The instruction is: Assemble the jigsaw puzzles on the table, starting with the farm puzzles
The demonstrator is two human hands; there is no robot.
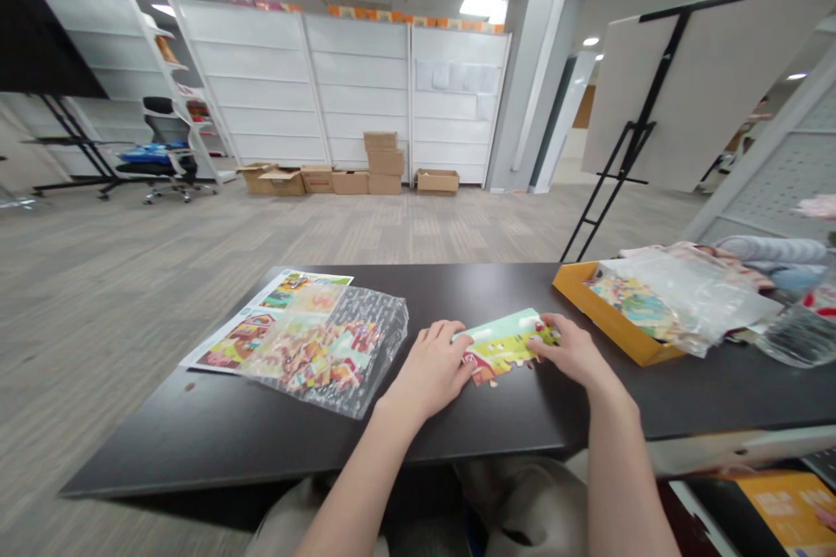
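A partly joined jigsaw puzzle section [502, 341] lies in front of me on the dark table, light blue along its far edge, green in the middle, with a red barn at its lower left. The near edge is jagged. My left hand [439, 365] grips its left end, thumb on top and fingers curled along the far side. At the right end, my right hand [569, 350] holds the section between thumb and fingers. Left of my left hand, a clear plastic bag [326, 348] full of loose puzzle pieces overlaps a printed picture sheet [228, 339].
On the right, a yellow box [614, 326] holds more pieces and plastic wrapping [692, 296]. Rolled cloths [771, 251] lie behind it. The black table [261, 444] ends just before my lap. Cardboard boxes [385, 161] and white shelving [359, 87] stand across the room.
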